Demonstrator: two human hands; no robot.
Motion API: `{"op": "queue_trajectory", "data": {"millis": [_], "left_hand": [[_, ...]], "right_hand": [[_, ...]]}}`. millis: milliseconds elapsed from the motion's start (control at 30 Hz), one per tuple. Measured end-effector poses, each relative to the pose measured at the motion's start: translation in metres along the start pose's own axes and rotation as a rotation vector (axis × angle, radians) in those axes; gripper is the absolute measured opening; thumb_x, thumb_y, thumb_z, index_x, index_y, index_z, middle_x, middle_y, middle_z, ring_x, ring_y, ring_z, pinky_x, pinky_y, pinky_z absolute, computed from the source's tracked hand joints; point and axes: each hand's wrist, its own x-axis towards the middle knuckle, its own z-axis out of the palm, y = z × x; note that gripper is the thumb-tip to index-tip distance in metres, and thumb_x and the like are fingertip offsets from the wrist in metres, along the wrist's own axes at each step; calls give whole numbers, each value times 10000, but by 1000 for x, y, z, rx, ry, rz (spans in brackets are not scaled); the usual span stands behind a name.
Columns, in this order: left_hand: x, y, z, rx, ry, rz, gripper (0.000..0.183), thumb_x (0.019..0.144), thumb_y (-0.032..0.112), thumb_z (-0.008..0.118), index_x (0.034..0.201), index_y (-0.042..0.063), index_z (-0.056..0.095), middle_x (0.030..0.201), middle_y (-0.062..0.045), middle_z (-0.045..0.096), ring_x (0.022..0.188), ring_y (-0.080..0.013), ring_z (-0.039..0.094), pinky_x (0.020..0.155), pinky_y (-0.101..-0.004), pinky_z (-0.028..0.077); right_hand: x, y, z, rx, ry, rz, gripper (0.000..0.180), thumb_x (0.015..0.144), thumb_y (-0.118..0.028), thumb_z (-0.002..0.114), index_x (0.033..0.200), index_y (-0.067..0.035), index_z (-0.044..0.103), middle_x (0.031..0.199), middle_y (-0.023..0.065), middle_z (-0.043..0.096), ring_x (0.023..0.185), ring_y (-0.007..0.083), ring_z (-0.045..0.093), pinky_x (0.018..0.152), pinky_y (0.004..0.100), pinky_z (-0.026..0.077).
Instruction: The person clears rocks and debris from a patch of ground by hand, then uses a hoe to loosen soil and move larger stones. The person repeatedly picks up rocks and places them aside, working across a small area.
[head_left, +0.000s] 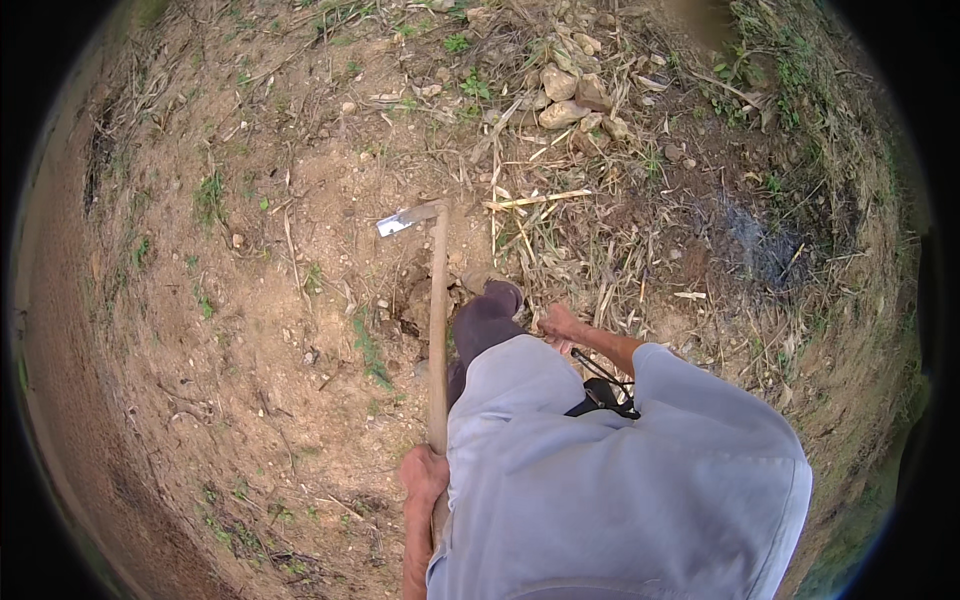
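Observation:
My left hand (424, 472) is wrapped around the wooden handle (438, 330) of a hoe, low in the picture beside my grey shirt. The handle runs up to the hoe's metal blade (405, 218), which points left over the soil and is shiny at its outer end. My right hand (559, 324) is beside my dark trouser leg, fingers curled; whether it holds anything is unclear. Just below it, black cords (600, 369) and a dark item (596, 397) show at my waist. A dug hollow (414, 301) lies beside the handle.
A heap of stones (562, 97) lies ahead, with dry stalks (540, 199) and straw nearer my foot. A dark patch with a bluish-grey haze (765, 240) is at right. Small green weeds (210, 195) dot the bare soil at left.

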Motion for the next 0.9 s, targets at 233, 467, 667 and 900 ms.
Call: {"op": "queue_trajectory", "data": {"millis": [233, 467, 667, 900], "left_hand": [[2, -8, -20, 21, -51, -40, 479, 744, 420, 664, 841, -47, 706, 881, -296, 676, 866, -427, 678, 752, -465, 517], [15, -1, -21, 24, -132, -79, 590, 682, 500, 700, 846, -68, 702, 871, -293, 683, 848, -412, 686, 754, -453, 528], [32, 22, -35, 37, -208, -179, 755, 686, 688, 665, 788, -60, 695, 797, -273, 681, 798, -401, 686, 726, -451, 523], [32, 57, -62, 88, -178, -192, 673, 756, 650, 640, 798, -19, 701, 797, -253, 682, 818, -405, 679, 746, -465, 520]], "right_hand": [[-20, 51, 19, 125, 52, 97, 309, 823, -156, 614, 628, 82, 584, 655, 199, 665, 505, 282, 666, 434, 424, 558], [-12, 46, 4, 182, 51, 86, 336, 826, -178, 585, 636, 100, 588, 673, 197, 673, 544, 288, 696, 419, 421, 564], [20, 18, -34, 126, 50, -59, 316, 801, -134, 545, 594, 105, 556, 640, 215, 640, 509, 321, 672, 401, 423, 563], [96, -53, -101, 246, 29, -70, 303, 830, -124, 533, 592, 62, 505, 586, 176, 596, 457, 274, 639, 369, 388, 541]]}}
